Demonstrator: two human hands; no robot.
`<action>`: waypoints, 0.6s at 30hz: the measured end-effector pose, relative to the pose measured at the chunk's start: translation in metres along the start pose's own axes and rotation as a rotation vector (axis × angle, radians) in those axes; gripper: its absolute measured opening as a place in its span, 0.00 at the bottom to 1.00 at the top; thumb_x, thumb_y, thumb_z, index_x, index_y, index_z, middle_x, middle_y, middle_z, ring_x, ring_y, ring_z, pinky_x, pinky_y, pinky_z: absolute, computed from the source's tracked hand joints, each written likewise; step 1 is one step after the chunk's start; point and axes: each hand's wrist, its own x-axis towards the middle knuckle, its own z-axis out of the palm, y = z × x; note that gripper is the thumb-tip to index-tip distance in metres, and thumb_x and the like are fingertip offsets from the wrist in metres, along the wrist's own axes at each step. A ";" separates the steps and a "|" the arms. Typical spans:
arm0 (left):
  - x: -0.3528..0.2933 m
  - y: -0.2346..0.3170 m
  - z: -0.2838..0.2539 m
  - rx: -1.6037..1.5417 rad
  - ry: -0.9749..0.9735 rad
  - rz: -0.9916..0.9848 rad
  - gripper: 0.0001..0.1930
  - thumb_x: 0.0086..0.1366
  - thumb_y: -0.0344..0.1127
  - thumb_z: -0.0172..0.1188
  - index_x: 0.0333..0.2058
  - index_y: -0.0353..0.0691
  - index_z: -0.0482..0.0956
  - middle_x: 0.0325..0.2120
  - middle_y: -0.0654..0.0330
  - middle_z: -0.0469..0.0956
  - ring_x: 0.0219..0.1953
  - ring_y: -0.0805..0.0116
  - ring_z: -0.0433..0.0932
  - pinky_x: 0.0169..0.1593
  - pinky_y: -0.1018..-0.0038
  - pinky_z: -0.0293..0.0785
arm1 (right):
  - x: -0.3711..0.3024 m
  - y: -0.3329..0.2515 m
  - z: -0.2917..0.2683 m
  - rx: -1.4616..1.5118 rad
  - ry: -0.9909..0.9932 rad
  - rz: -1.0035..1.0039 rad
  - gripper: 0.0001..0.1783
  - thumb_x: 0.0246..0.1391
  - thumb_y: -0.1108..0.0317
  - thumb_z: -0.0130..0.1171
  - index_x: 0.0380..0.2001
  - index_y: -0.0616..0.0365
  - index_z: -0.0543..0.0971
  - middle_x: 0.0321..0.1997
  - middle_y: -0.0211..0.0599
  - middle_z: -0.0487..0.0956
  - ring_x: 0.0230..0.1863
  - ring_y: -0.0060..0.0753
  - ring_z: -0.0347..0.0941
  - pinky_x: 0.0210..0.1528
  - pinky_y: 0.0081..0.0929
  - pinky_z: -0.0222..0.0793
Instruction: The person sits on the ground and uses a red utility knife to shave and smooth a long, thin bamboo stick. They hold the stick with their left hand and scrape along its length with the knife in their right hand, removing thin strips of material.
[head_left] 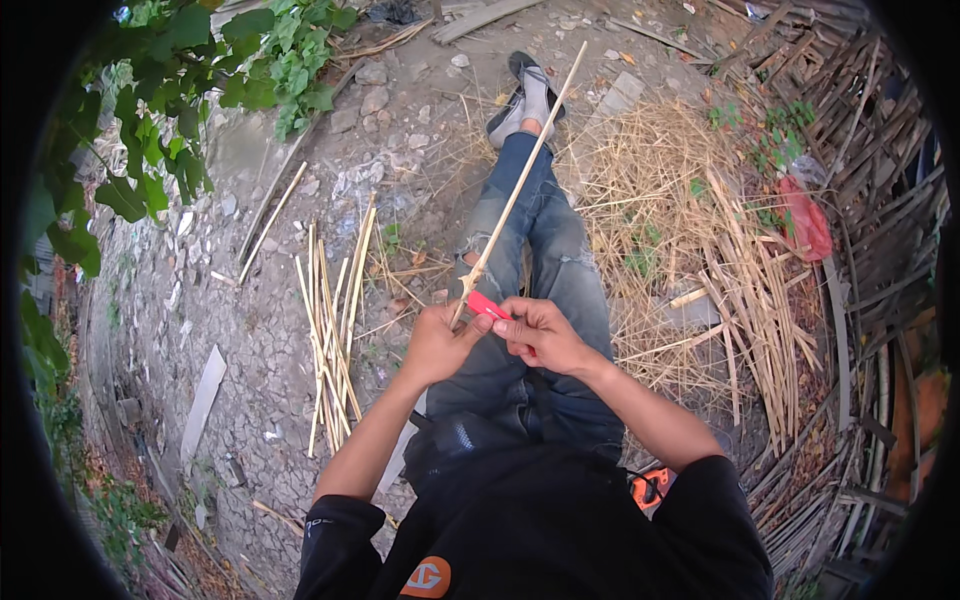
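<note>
A long, thin bamboo stick [522, 188] slants up and away over my outstretched legs, its near end in my left hand [437, 343]. My left fingers are closed round it, the thumb pointing toward the right. Just past that grip the stick has a rough, frayed spot. My right hand [546, 336] is closed on a small, flat red tool [486, 304], pressed close to the stick and touching my left thumb. Whether the tool has a blade is hidden from me.
Several pale split sticks [330, 345] lie bundled at my left. On my right are loose straw-like shavings [640, 185] and a heap of longer strips [765, 330]. An orange tool [651, 486] sits beside my right hip. Leafy branches [130, 110] hang at the upper left.
</note>
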 end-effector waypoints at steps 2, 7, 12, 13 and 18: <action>0.000 0.002 -0.001 -0.168 -0.078 0.027 0.24 0.71 0.58 0.63 0.36 0.38 0.83 0.16 0.71 0.70 0.17 0.84 0.63 0.22 0.77 0.57 | -0.001 -0.001 0.000 0.236 -0.084 0.067 0.14 0.72 0.57 0.57 0.42 0.58 0.78 0.19 0.23 0.65 0.15 0.13 0.54 0.15 0.18 0.44; -0.001 0.011 -0.001 -0.320 -0.132 0.009 0.24 0.71 0.58 0.62 0.35 0.40 0.83 0.15 0.74 0.67 0.16 0.85 0.61 0.21 0.78 0.54 | -0.003 -0.003 0.000 0.407 -0.182 0.135 0.14 0.72 0.56 0.56 0.40 0.56 0.76 0.18 0.20 0.60 0.16 0.11 0.51 0.15 0.17 0.41; -0.005 0.011 -0.006 -0.130 -0.112 -0.121 0.20 0.73 0.52 0.64 0.35 0.38 0.84 0.17 0.71 0.71 0.22 0.82 0.63 0.26 0.75 0.59 | -0.004 -0.012 0.002 -0.432 0.074 -0.150 0.16 0.71 0.56 0.59 0.39 0.59 0.78 0.19 0.28 0.69 0.18 0.20 0.64 0.21 0.22 0.58; -0.005 0.008 -0.005 -0.089 -0.106 -0.104 0.21 0.73 0.52 0.63 0.35 0.37 0.83 0.17 0.70 0.70 0.22 0.81 0.63 0.27 0.74 0.60 | -0.006 -0.017 0.004 -0.562 0.100 -0.194 0.16 0.70 0.55 0.59 0.38 0.58 0.79 0.20 0.33 0.72 0.20 0.29 0.68 0.25 0.28 0.61; -0.009 0.007 0.004 0.008 0.002 0.021 0.21 0.74 0.52 0.60 0.37 0.35 0.82 0.17 0.66 0.68 0.22 0.75 0.64 0.28 0.69 0.61 | -0.008 -0.034 0.004 -0.861 0.141 -0.243 0.15 0.67 0.56 0.61 0.39 0.58 0.79 0.23 0.51 0.77 0.27 0.57 0.78 0.32 0.45 0.69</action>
